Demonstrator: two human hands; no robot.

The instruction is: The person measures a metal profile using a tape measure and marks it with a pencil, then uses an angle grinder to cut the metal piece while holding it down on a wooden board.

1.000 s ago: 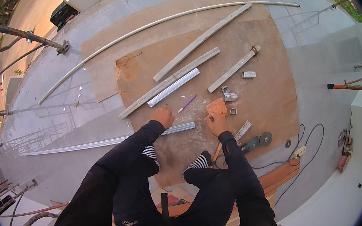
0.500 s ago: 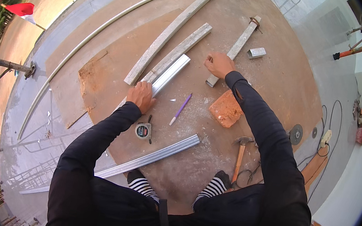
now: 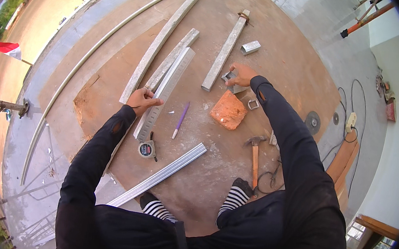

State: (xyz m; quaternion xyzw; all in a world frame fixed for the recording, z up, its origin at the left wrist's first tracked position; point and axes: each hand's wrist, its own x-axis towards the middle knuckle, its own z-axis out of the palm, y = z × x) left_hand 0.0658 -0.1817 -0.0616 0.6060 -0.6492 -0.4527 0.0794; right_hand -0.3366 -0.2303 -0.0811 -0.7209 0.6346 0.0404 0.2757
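Note:
My left hand (image 3: 144,101) grips a slotted, light metal channel (image 3: 165,88), thumb along its side, and the channel is tipped up on edge. Past the brick, the fingers of my right hand (image 3: 243,74) are closed on a small grey metal piece (image 3: 228,76); its exact kind is partly hidden. Just below that hand lies an orange brick chunk (image 3: 229,110), with a small square metal ring (image 3: 253,104) beside it. Between my hands a purple marker (image 3: 181,120) rests on the board. A tape measure (image 3: 147,149) sits by the channel's near end.
Grey square bars (image 3: 167,37) and another bar (image 3: 226,51) lie farther off, near a short tube offcut (image 3: 250,47). Closer in are a ribbed metal strip (image 3: 159,173) and a hammer (image 3: 254,160). Cutting discs (image 3: 312,122) and a cabled socket (image 3: 351,121) are at right.
My left hand has turned the channel up, showing its slotted face. My right hand has moved from beside the grey bar and now holds a small metal piece. The view has shifted.

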